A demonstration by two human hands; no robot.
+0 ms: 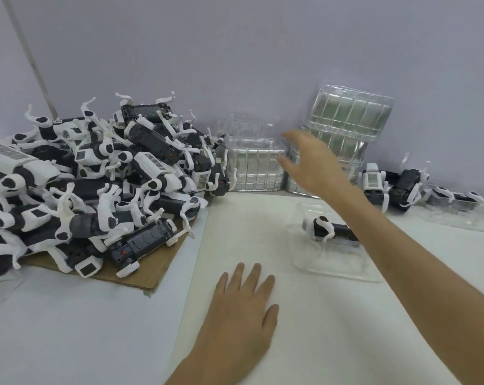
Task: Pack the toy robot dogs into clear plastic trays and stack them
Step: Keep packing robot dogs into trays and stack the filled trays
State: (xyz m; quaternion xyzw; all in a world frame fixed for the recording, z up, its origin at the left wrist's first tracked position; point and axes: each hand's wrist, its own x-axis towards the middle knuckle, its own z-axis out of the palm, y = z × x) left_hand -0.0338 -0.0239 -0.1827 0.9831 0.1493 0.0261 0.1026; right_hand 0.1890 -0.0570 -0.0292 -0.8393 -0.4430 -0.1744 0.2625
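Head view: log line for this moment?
right hand: open, extended toward tray stacks | left hand: flat on table | one dog in near tray

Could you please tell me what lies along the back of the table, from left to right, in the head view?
pile of toy robot dogs → short stack of clear trays → tall stack of clear trays → two loose dogs → tray holding a dog
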